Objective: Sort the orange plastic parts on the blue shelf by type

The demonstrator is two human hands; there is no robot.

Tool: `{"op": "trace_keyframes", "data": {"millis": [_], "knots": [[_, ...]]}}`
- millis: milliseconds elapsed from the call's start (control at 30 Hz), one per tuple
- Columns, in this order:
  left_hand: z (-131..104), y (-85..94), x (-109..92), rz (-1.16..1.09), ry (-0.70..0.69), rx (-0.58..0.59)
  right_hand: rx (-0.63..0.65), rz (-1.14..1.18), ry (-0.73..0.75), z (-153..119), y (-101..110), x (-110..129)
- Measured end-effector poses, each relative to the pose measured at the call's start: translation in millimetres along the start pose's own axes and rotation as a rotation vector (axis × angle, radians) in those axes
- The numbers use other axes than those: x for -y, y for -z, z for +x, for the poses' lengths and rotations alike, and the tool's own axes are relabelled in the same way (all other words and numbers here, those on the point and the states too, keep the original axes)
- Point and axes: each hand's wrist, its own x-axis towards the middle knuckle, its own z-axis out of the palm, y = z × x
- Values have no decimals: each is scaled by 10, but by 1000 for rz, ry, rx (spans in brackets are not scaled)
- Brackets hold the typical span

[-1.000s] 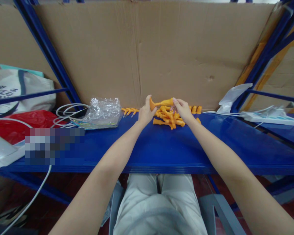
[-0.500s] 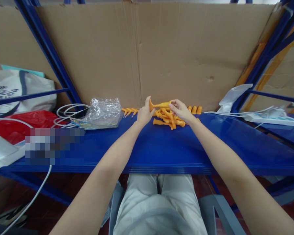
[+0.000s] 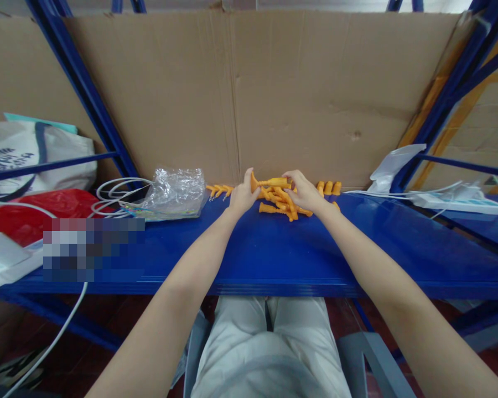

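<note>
My left hand is closed around the flared left end of an orange plastic piece, which has a thin shaft and a thicker right end. The piece is held level, just above a heap of orange plastic parts. At the thicker end is my right hand, its fingers bent about the tip and its thumb lower down. The fingers partly hide that tip. Left of my left hand lie orange branched pieces with small metal-looking springs beside them. Short orange caps stand in a row beyond my right hand.
A clear plastic bag lies on the blue shelf, left of the parts. White cables, a red bag and a cloth bag are farther left. A white power strip lies right. Cardboard closes the back.
My right hand's fingers and thumb have spread farther apart at the thick end, and the hand has shifted slightly. My left hand keeps its hold on the flared end.
</note>
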Motion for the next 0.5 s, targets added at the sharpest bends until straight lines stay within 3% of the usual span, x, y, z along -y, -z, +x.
{"op": "trace_keyframes", "data": {"millis": [367,500], "knots": [[-32,68,-2,140,-17,100,66,-36,-75,-28,-21,83],[-27,54,0,158,-25,102,62,-56,-38,-18,-9,65]]}}
